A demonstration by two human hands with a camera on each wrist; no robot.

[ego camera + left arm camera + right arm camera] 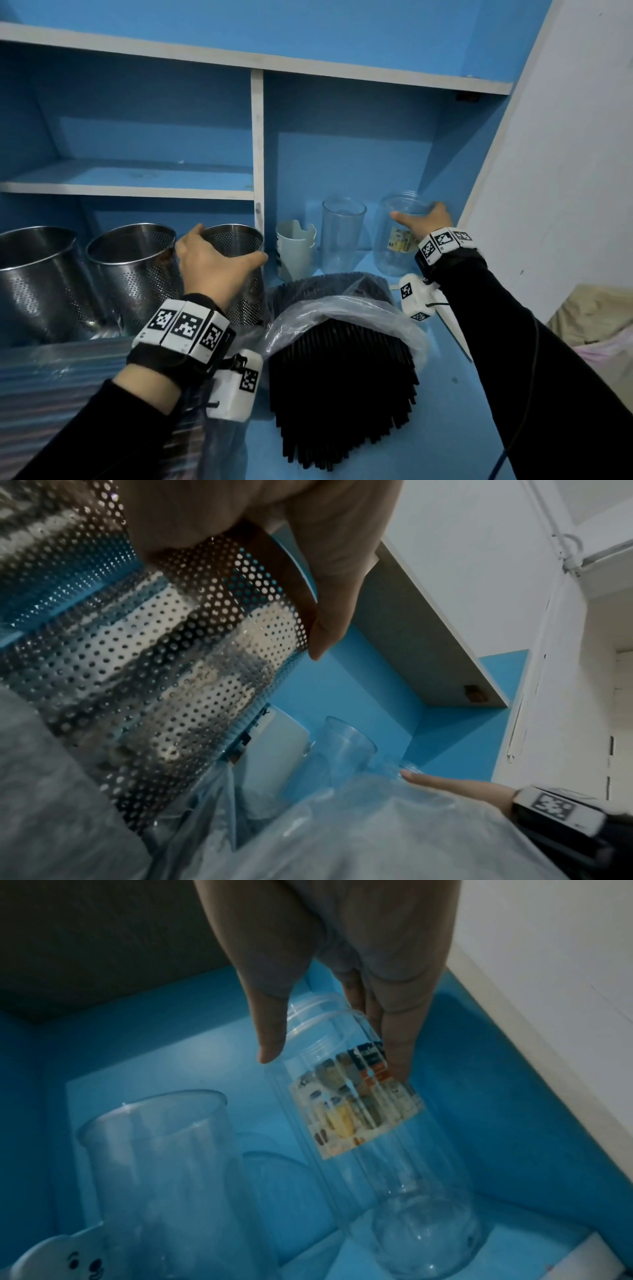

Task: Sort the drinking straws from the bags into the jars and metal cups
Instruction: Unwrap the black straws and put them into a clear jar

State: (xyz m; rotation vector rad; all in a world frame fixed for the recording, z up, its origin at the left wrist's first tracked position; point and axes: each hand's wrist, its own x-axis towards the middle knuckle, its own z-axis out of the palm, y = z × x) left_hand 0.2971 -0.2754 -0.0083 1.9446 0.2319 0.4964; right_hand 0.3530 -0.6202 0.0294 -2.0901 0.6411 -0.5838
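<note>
My left hand (215, 262) grips the rim of a perforated metal cup (241, 246) on the blue shelf; up close its thumb lies along the cup's holed wall (164, 642). My right hand (423, 217) holds the neck of a clear labelled jar (399, 240) at the back right, thumb and fingers on either side of the jar (359, 1110). A second clear jar (342, 233) stands to its left, empty. A clear bag of black straws (342, 370) lies on the shelf between my arms.
Two larger perforated metal cups (133, 260) (34, 274) stand at the left. A white plastic cup (294, 248) sits between the metal cup and the jars. Another bag of straws (51, 394) lies front left. A white divider (257, 147) splits the shelf.
</note>
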